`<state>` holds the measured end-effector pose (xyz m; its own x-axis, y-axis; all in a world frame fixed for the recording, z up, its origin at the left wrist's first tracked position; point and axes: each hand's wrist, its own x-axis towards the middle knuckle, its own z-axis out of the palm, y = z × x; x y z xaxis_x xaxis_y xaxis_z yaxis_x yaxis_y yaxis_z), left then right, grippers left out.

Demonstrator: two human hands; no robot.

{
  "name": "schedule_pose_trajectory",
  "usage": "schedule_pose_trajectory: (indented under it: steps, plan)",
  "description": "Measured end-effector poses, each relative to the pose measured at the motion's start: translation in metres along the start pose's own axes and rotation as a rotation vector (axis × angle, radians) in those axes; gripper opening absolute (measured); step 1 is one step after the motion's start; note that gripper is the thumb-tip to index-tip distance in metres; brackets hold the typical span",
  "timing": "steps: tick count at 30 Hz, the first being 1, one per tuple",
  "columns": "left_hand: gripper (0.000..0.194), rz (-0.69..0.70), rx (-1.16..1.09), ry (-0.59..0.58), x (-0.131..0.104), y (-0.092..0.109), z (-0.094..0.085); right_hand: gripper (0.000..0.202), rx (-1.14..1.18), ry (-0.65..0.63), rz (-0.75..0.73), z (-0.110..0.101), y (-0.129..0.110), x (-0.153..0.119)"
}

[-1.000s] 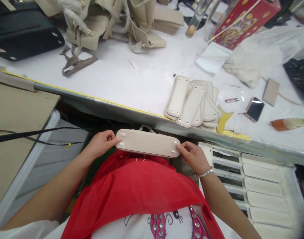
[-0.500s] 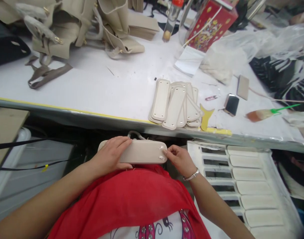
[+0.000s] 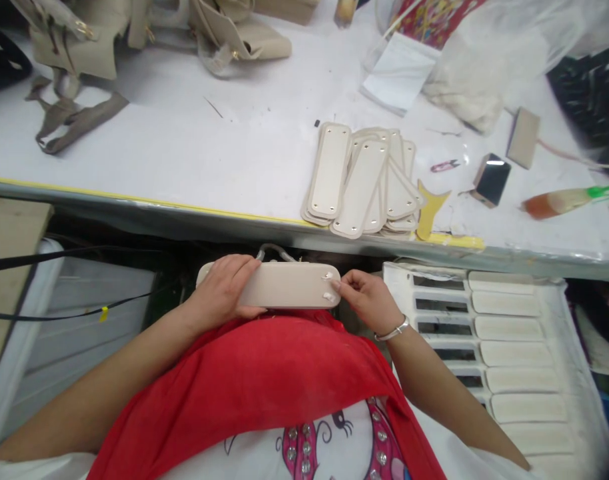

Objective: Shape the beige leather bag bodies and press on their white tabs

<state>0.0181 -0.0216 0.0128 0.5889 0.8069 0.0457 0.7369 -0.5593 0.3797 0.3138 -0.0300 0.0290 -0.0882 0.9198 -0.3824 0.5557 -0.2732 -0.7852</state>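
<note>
A beige handbag (image 3: 284,285) rests on my lap below the table edge, its long flat base facing up toward me. My left hand (image 3: 228,287) is wrapped over the base's left part, thumb along the near side and fingers across it. At the right end, my right hand (image 3: 364,299) pinches with thumb and forefinger beside two small whitish tufts (image 3: 328,287) that stick up from the base. A grey-wrapped handle (image 3: 274,250) shows behind the bag. What lies between the right fingertips is too small to make out.
On the table (image 3: 184,153) lie a pile of beige base panels (image 3: 359,180) with metal studs, a yellow cut piece (image 3: 431,210), pink thread snips (image 3: 445,166), a dark-faced block (image 3: 491,179) and a glue bottle (image 3: 559,202). A white rack (image 3: 459,280) with beige strips stands right.
The view has tilted down and shifted slightly, so the table items appear higher. My hands keep nearly the same hold on the handbag, the right one still at its right end.
</note>
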Motion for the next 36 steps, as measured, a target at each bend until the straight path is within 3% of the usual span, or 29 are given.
schedule_pose_trajectory:
  steps: [16, 24, 30, 36]
  plan:
    - [0.070, -0.011, -0.022, -0.080, -0.002, 0.001, -0.003, 0.039, -0.032, 0.007, -0.018, 0.002, 0.003, -0.003]
    - [0.069, -0.019, -0.043, -0.027, 0.000, 0.004, -0.002, 0.035, 0.018, 0.030, -0.013, 0.002, 0.004, -0.004]
    - [0.072, -0.041, -0.008, -0.097, 0.006, 0.007, -0.005, 0.035, 0.023, 0.030, -0.008, -0.001, 0.004, -0.002]
    - [0.070, -0.019, 0.015, -0.050, 0.005, 0.005, 0.001, 0.033, -0.018, 0.011, -0.006, -0.002, 0.004, -0.003]
